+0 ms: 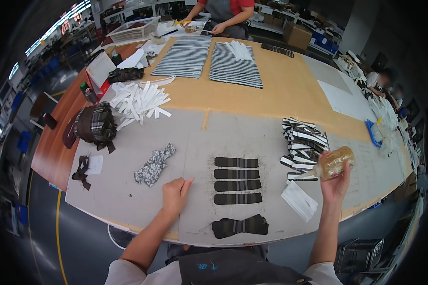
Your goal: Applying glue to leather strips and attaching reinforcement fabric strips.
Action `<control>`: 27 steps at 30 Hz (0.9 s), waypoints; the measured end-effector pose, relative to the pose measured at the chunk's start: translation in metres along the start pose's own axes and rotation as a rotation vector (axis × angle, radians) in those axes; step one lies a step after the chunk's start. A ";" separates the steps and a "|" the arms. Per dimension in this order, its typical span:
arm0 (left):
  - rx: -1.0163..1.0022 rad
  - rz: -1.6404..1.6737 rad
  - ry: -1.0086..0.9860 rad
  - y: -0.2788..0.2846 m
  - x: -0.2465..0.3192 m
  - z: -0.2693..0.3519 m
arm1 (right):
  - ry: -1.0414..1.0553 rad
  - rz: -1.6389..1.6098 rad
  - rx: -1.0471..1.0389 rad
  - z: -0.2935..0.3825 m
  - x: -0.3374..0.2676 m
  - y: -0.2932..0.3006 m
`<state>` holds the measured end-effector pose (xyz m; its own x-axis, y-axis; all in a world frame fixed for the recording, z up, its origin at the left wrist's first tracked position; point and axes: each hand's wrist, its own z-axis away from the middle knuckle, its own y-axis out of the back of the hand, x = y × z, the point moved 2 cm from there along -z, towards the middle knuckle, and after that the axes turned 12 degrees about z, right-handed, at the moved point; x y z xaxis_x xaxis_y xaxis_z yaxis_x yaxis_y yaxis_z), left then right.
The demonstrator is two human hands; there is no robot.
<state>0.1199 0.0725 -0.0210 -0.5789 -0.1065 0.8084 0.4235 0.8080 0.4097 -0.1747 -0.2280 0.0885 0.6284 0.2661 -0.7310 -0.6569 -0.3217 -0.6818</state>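
In my right hand [337, 181] is a squeeze bottle [337, 162] of amber, glue-like liquid, its narrow nozzle pointing left above the table. My left hand [176, 194] is curled into a loose fist at the left, nothing visible in it. Between my hands, several dark striped fabric strips [238, 185] lie flat in a column. Nearer me is a dark plaid bow-shaped fabric piece [240, 226]. Below the bottle's nozzle lie a stack of white strips [299, 201] and a heap of dark-and-white strips [305, 142]. A grey floral fabric piece [155, 165] lies beyond my left hand.
A pile of white strips [139, 101] and a plaid fabric roll [95, 123] sit at the left. Rows of striped strips [183, 57] cover the far table. A co-worker [228, 17] stands opposite, hands busy. A blue tray [372, 133] is at the right edge.
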 end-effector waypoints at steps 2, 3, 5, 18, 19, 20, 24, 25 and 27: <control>-0.034 -0.026 0.061 0.003 0.002 0.001 | -0.146 -0.153 -0.029 0.009 0.031 -0.022; -0.037 -0.029 0.074 0.003 0.003 0.002 | -0.203 -0.204 -0.028 0.011 0.046 -0.028; 0.016 0.082 0.176 0.001 0.005 0.003 | -0.290 -0.272 0.077 0.015 0.070 -0.033; -0.491 0.186 -0.183 -0.021 0.110 0.038 | -0.357 -0.054 0.155 0.033 0.130 -0.055; -0.542 0.156 -0.201 -0.028 0.113 0.041 | -0.372 -0.046 0.171 0.034 0.130 -0.053; -0.594 0.128 -0.221 -0.034 0.115 0.044 | -0.377 -0.065 0.134 0.035 0.129 -0.053; -0.640 -0.047 -0.198 -0.052 0.114 0.047 | -0.365 -0.056 0.014 0.034 0.128 -0.052; -0.657 -0.080 -0.205 -0.055 0.111 0.048 | -0.349 -0.030 -0.039 0.034 0.127 -0.057; -0.682 -0.103 -0.205 -0.061 0.108 0.050 | -0.330 0.075 -0.043 0.035 0.123 -0.061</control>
<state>-0.0029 0.0406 0.0203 -0.7303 0.0018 0.6832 0.6616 0.2509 0.7066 -0.0721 -0.1436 0.0386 0.4059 0.5175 -0.7533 -0.6734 -0.3879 -0.6293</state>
